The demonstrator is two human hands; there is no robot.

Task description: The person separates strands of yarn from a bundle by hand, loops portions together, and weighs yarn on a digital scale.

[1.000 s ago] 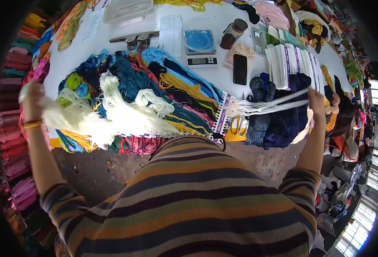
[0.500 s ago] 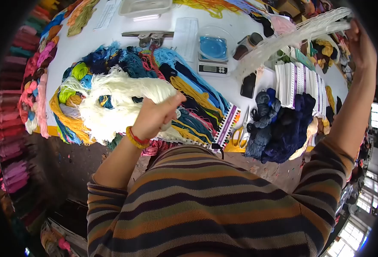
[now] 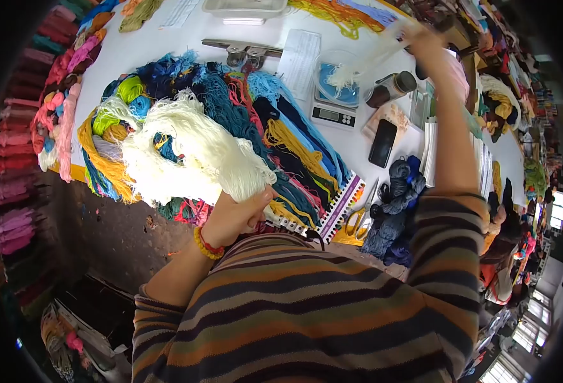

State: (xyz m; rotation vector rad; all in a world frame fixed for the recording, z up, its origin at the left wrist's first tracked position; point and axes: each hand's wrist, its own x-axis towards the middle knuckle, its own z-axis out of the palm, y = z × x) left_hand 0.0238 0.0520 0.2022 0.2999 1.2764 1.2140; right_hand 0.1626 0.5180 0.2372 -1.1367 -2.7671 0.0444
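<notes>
A large heap of loose white yarn (image 3: 192, 150) lies over coloured skeins on the table. My left hand (image 3: 237, 216) is closed at the heap's near right edge, with white yarn running into its fingers. Out at the far right, my right hand (image 3: 425, 50) is raised and blurred, holding a thin bunch of white strands (image 3: 377, 60). The loose end of that bunch hangs over a digital scale (image 3: 335, 116) with a clear dish and blue pan. A jar with a dark lid (image 3: 391, 88) stands just right of the scale.
A black phone (image 3: 383, 143) and scissors (image 3: 358, 220) lie to the right, near dark blue skeins (image 3: 390, 210). White bound cards (image 3: 479, 159) sit beyond them. A metal clip (image 3: 240, 52) and a paper sheet (image 3: 299, 60) lie behind the heap, near a plastic tray (image 3: 243, 7).
My right hand has swung inward and away from me, bringing the white strands over the scale. My left hand has moved slightly right and nearer my body, drawing the heap's edge along.
</notes>
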